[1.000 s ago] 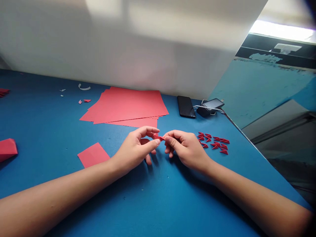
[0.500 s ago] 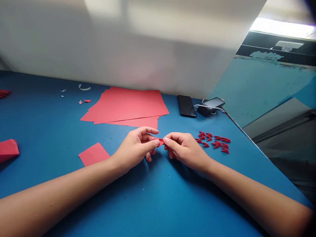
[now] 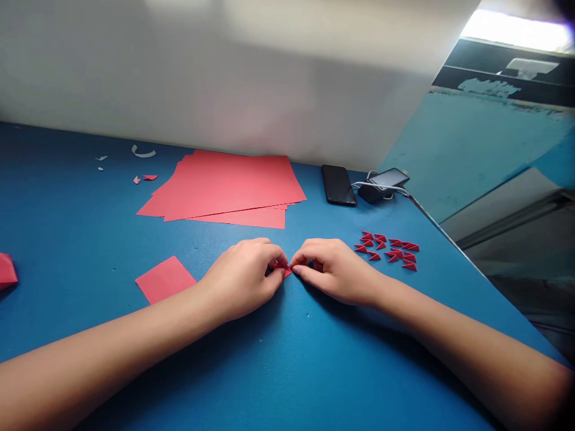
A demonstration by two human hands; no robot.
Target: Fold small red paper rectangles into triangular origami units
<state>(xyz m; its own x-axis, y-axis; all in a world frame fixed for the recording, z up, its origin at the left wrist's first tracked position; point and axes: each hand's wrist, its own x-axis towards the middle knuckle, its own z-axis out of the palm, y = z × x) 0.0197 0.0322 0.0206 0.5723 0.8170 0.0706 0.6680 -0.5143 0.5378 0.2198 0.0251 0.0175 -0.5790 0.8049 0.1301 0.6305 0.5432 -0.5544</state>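
Between my two hands is a small piece of folded red paper (image 3: 286, 272), mostly covered by fingers. My left hand (image 3: 247, 276) pinches it between thumb and fingertips, knuckles up. From the other side, the thumb and forefinger of my right hand (image 3: 336, 270) close on its right tip. Left of my hands lies a flat red paper square (image 3: 164, 279), its lower edge partly behind my left forearm. Several small folded red paper triangles (image 3: 395, 254) lie in loose rows to the right of my right hand.
A stack of red paper sheets (image 3: 224, 185) lies at the back of the blue table (image 3: 269, 371). Beside it are a black phone (image 3: 338, 185) and a second device with a white cable (image 3: 384, 184). Paper scraps (image 3: 144, 153) lie back left; another red paper piece (image 3: 6, 271) is at the left edge.
My left hand has turned knuckles up, its spread fingers now curled in over the paper. Both hands sit slightly lower, and less of the folded paper shows. The view has shifted slightly.
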